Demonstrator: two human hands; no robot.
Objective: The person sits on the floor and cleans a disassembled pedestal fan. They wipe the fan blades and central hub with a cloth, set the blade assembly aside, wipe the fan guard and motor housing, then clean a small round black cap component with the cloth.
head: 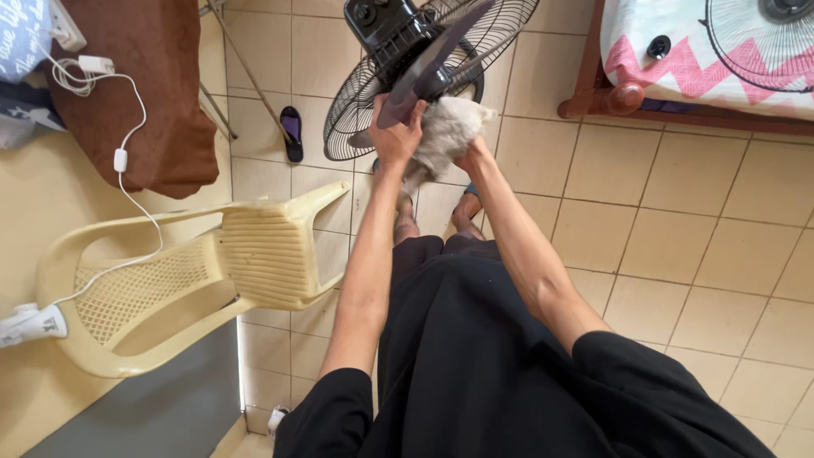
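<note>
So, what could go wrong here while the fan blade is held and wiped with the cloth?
1. The left hand grips the blade near its edge; with hard pressure the blade might bend or crack.
2. The cloth in the right hand hangs close to the rear grille and could snag on its wires.
3. The fan's front guard looks removed, so the fingers are exposed if the blade turns.
</note>
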